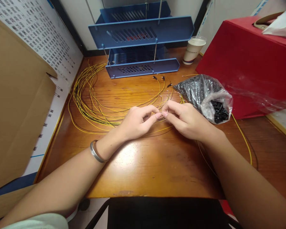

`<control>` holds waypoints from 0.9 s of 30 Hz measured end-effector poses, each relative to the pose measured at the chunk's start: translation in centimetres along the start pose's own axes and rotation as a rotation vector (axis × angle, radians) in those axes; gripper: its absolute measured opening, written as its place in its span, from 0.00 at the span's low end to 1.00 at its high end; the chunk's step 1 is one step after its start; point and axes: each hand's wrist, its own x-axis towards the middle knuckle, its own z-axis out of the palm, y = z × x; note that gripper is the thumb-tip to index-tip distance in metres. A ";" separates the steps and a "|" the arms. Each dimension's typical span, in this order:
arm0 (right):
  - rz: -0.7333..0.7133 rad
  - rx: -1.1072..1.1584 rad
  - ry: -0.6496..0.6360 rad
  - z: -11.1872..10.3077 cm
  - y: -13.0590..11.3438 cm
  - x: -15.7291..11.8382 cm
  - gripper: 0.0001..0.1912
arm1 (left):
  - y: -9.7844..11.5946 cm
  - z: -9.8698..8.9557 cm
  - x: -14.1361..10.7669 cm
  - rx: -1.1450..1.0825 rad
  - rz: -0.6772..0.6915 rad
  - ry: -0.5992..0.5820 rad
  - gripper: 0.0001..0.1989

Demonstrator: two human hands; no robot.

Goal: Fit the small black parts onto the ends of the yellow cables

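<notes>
My left hand [138, 122] and my right hand [186, 119] meet above the desk, thumbs and forefingers pinched and their tips almost touching. What they pinch is tiny and mostly hidden by the fingers. Thin yellow and black wires [79, 92] lie in a large loose coil behind and to the left of my hands, some passing beneath the fingers. Small black connectors [163, 78] cap several wire ends just beyond my fingertips. Right of my right hand sits a clear plastic bag [208, 86], its mouth bunched open around many small black parts [220, 111].
A blue two-tier rack [143, 68] stands at the back of the wooden desk [143, 168]. Beside it is a paper cup [194, 51]. A large red box [250, 63] borders the right side, and brown cardboard [16, 95] the left. One yellow wire [244, 136] trails at the right.
</notes>
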 end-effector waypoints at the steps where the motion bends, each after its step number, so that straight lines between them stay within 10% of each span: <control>1: 0.000 -0.005 -0.001 0.0 0.0 0.0 0.09 | 0.0 0.0 0.0 0.004 0.008 0.000 0.13; 27: 0.007 -0.032 -0.004 0.2 -0.1 0.0 0.08 | -0.1 -0.1 -0.1 0.021 -0.014 0.022 0.12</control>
